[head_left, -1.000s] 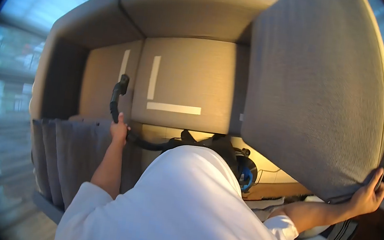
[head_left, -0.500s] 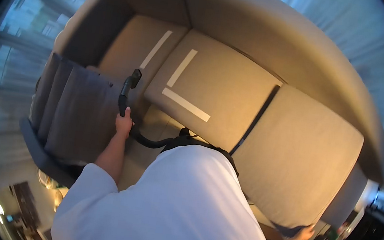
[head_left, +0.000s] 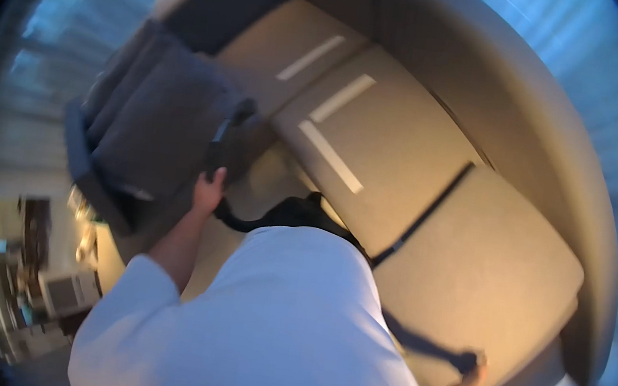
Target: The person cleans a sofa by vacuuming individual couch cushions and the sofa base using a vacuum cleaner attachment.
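Note:
My left hand (head_left: 208, 192) is closed around the black handle of a vacuum cleaner hose (head_left: 215, 154). Its dark nozzle (head_left: 242, 110) points away from me, beside the dark cushions (head_left: 161, 109); blur hides whether they touch. From the hand the hose curves back toward my waist. At lower right my right hand (head_left: 473, 379) has its fingers bent at the end of a long dark shape (head_left: 425, 343) over the front of the right seat cushion (head_left: 485, 269). Blur leaves unclear what that shape is.
A large sofa curves around me, its backrest (head_left: 563, 132) along the far side. Pale strips (head_left: 333, 157) lie on the middle seat (head_left: 401, 135). A black band (head_left: 430, 212) runs between the middle and right seats. Curtained windows (head_left: 15, 103) stand behind.
The view has turned, shifting the sofa. The nozzle has moved from the seat near a pale strip toward the dark cushions. A long dark shape now shows by my right hand.

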Demonstrator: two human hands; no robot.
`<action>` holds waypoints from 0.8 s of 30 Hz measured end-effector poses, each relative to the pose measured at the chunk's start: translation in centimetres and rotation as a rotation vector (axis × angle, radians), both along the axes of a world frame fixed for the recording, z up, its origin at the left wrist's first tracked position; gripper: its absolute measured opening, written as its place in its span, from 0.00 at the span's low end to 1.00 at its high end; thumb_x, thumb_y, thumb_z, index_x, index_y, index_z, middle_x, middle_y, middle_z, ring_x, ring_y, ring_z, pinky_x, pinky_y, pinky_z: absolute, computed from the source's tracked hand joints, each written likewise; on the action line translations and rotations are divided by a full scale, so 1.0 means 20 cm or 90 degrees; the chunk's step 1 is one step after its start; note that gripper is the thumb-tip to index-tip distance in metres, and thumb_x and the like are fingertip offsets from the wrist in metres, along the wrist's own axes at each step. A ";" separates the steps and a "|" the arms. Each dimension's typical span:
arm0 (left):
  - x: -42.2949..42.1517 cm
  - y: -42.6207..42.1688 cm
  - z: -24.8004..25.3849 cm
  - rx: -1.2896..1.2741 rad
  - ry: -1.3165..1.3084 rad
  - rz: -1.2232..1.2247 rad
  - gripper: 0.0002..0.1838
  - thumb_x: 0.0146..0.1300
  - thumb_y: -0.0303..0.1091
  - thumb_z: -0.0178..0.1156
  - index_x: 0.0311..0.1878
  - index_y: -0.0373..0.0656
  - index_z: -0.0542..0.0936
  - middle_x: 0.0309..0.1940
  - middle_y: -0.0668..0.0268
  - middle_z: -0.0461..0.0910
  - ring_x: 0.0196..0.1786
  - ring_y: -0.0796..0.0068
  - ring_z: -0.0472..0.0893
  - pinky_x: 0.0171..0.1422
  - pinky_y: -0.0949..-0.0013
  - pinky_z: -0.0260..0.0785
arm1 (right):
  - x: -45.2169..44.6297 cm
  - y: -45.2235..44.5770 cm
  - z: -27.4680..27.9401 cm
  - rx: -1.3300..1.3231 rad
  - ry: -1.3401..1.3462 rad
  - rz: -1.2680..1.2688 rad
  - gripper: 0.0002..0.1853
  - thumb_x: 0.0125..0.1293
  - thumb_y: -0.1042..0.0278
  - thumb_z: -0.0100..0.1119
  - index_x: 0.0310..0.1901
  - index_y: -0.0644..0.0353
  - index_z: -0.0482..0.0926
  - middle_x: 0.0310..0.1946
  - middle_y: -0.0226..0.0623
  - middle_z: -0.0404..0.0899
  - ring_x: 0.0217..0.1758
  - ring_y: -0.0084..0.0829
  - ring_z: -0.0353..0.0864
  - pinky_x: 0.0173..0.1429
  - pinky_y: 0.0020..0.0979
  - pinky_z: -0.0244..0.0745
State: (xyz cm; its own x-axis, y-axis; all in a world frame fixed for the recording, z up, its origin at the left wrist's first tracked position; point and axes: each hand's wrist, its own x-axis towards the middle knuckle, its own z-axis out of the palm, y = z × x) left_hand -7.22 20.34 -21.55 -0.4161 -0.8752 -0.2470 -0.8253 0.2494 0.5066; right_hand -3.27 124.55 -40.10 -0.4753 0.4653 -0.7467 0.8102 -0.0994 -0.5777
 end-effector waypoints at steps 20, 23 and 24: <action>-0.10 0.29 0.29 -0.130 -0.219 -0.240 0.53 0.67 0.70 0.54 0.64 0.17 0.69 0.63 0.34 0.73 0.68 0.42 0.72 0.73 0.53 0.62 | -0.06 -2.19 -0.62 -0.367 -0.062 -0.902 0.64 0.55 0.07 0.28 0.81 0.53 0.43 0.83 0.45 0.41 0.84 0.51 0.37 0.79 0.68 0.29; -0.27 0.42 0.35 -0.091 -0.240 -0.280 0.52 0.67 0.70 0.55 0.64 0.17 0.69 0.62 0.36 0.74 0.65 0.44 0.74 0.72 0.54 0.63 | -0.20 -2.16 -0.65 -0.363 0.193 -0.907 0.63 0.56 0.08 0.30 0.81 0.53 0.43 0.83 0.45 0.40 0.84 0.52 0.40 0.79 0.68 0.30; -0.30 0.37 0.32 -0.053 -0.174 -0.303 0.51 0.67 0.69 0.56 0.65 0.18 0.70 0.63 0.37 0.74 0.65 0.45 0.75 0.71 0.55 0.64 | -0.27 -2.14 -0.66 -0.301 0.246 -0.871 0.64 0.56 0.07 0.31 0.81 0.52 0.41 0.83 0.44 0.38 0.84 0.52 0.38 0.78 0.69 0.30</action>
State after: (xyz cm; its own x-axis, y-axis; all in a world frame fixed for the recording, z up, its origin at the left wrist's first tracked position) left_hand -13.28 27.71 -15.23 -0.7007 -0.6272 -0.3400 -0.7104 0.6571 0.2521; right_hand -8.69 81.72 -53.34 -0.0807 0.4593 -0.8846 -0.2526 -0.8679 -0.4276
